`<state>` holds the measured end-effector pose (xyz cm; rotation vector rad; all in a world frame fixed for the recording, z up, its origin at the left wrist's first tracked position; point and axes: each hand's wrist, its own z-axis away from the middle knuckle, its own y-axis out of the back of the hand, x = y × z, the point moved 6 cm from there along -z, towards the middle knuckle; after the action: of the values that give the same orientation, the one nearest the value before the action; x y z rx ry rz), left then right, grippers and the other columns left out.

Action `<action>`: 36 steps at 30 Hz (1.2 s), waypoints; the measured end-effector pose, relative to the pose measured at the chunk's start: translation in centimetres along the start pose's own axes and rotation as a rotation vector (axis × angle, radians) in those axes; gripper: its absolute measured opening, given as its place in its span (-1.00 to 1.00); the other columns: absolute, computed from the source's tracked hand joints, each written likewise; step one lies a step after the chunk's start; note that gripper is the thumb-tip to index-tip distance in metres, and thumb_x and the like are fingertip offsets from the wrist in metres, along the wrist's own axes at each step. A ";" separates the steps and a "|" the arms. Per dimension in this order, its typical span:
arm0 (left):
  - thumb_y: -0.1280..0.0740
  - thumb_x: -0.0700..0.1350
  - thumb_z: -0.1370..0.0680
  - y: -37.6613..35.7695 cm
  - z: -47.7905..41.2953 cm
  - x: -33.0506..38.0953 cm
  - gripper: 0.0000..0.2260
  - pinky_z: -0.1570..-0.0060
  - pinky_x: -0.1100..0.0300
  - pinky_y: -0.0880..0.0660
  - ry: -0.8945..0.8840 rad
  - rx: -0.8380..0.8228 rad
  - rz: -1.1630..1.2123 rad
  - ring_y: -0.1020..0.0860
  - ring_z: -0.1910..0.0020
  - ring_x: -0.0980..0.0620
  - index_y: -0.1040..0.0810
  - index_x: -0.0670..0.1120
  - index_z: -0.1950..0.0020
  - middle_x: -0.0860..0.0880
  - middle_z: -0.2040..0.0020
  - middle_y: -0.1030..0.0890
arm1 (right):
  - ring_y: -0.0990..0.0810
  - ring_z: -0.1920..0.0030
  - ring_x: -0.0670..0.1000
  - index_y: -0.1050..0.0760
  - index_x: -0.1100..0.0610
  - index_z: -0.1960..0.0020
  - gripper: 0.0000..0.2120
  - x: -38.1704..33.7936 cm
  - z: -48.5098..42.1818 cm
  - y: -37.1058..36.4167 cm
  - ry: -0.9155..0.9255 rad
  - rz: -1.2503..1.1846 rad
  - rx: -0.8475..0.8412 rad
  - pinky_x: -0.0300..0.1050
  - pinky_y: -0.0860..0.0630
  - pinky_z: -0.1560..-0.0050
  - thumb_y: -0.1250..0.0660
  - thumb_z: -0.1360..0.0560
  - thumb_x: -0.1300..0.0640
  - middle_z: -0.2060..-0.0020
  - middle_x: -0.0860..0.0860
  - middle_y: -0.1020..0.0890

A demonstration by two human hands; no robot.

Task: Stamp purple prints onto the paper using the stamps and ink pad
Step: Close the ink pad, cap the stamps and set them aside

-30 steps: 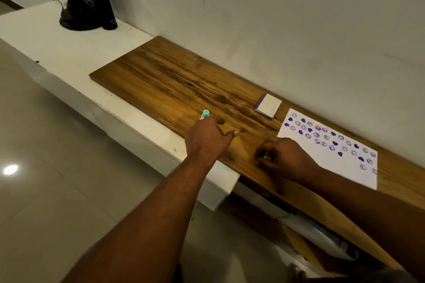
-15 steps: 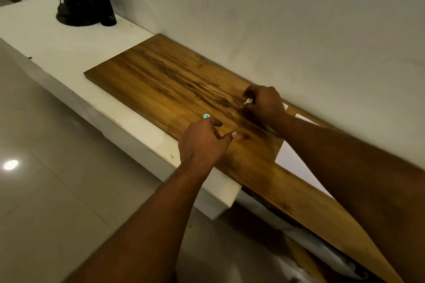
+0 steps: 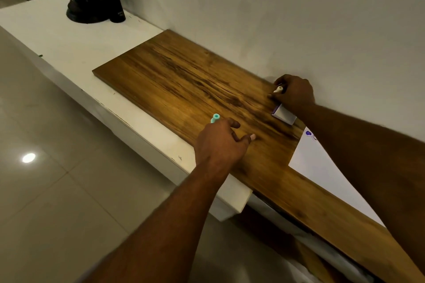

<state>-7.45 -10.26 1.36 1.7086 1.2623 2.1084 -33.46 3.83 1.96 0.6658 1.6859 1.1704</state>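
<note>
Only a corner of the paper point(image 3: 322, 172) shows, toward the wooden board's point(image 3: 184, 80) right end under the right forearm. It bears a couple of purple prints point(image 3: 309, 133), so stamping has begun, but how full the sheet is cannot be told. Just left of it lies the ink pad point(image 3: 284, 114), near the back edge. The right hand point(image 3: 295, 95) pinches a white stamp point(image 3: 278, 89) beside the pad, likely to ink it. The left hand point(image 3: 220, 142), near the front edge, curls round a teal stamp point(image 3: 215, 118).
</note>
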 end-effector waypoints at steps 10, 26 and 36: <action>-0.51 0.06 -0.54 6.0 -0.2 -1.6 -0.82 0.33 0.32 -0.36 0.113 0.316 0.057 -0.56 0.23 0.25 -0.68 0.09 -0.12 0.17 0.09 -0.67 | -0.60 0.05 -0.16 -0.60 -0.04 -0.26 -0.60 -8.4 5.8 1.6 0.458 -0.185 0.006 -0.21 -0.57 0.05 -0.47 -0.49 -0.18 -0.07 -0.13 -0.66; -0.47 0.21 -0.55 3.5 -0.5 -3.7 -0.65 0.27 0.23 -0.32 0.184 0.117 -0.207 -0.54 0.12 0.11 -0.68 0.07 -0.26 0.09 -0.01 -0.69 | -0.62 -0.03 -0.16 -0.58 -0.04 -0.34 -0.63 -13.7 8.7 -4.8 0.688 -0.085 -0.399 -0.26 -0.58 0.00 -0.44 -0.55 -0.03 -0.15 -0.13 -0.67; -0.49 0.14 -0.55 0.5 -0.9 -4.0 -0.74 0.07 0.14 -0.39 0.123 0.251 -0.067 -0.49 0.07 0.14 -0.72 0.08 -0.19 0.07 -0.07 -0.71 | -0.60 0.11 -0.04 -0.68 0.01 -0.11 -0.67 -7.4 4.8 -2.0 0.263 0.073 -0.123 -0.21 -0.49 0.28 -0.50 -0.46 -0.17 0.05 -0.05 -0.69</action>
<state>-6.70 -13.41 -1.21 1.6200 1.6577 2.1206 -25.91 -1.12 2.50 0.5182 1.8001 1.4521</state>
